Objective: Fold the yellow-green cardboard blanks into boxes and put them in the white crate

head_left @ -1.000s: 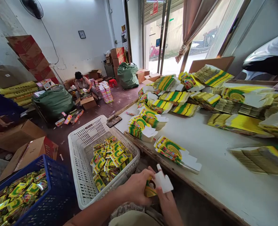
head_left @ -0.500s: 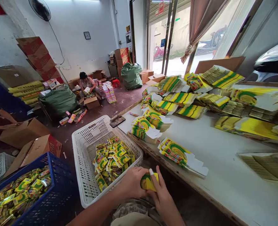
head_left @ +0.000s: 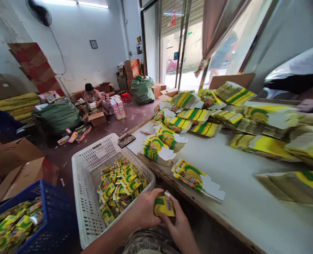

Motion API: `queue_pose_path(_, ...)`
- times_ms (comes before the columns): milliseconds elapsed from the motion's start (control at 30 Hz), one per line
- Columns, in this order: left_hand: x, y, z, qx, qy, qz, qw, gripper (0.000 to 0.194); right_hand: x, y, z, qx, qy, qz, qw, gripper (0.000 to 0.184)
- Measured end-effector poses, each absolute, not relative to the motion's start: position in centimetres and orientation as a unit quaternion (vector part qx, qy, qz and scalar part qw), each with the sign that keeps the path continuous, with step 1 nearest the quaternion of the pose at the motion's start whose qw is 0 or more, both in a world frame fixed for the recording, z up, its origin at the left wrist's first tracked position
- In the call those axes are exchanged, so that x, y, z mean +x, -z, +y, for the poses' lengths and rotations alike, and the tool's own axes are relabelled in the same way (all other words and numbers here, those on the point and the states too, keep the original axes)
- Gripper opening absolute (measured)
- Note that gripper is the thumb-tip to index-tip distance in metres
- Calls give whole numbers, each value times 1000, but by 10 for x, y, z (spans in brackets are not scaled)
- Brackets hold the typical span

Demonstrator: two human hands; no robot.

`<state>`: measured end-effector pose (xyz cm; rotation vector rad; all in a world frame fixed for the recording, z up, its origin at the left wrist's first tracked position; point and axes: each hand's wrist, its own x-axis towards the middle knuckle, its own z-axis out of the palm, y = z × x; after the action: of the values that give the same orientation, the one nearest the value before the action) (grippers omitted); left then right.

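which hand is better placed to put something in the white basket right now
Probably the left hand: it's right beside the basket. The right hand is farther off, on the box's other side. Both hold the box.

Place: packing workshop
Table: four o'clock, stacked yellow cartons
Crate: seven o'clock, heaped yellow boxes
Seated worker: ten o'clock, at open carton

Yellow carton — barcode side now showing
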<state>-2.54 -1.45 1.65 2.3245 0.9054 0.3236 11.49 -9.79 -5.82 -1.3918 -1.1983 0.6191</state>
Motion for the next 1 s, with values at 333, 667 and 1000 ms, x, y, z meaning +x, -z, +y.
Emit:
queue_pose_path(333,-109,-25,44,826,-83,544,123,78,230,31,-53,-765,-24,-437,472,36)
queue_pose_path(667,-59,-2,6,849,-25,388,357,55,238,43,-33,-775,-30,-410,479,23)
queue_pose_path(1000,-6,-16,-16,738,-160,293,586,76,214,9,-54,-675,-82,-337,651,53)
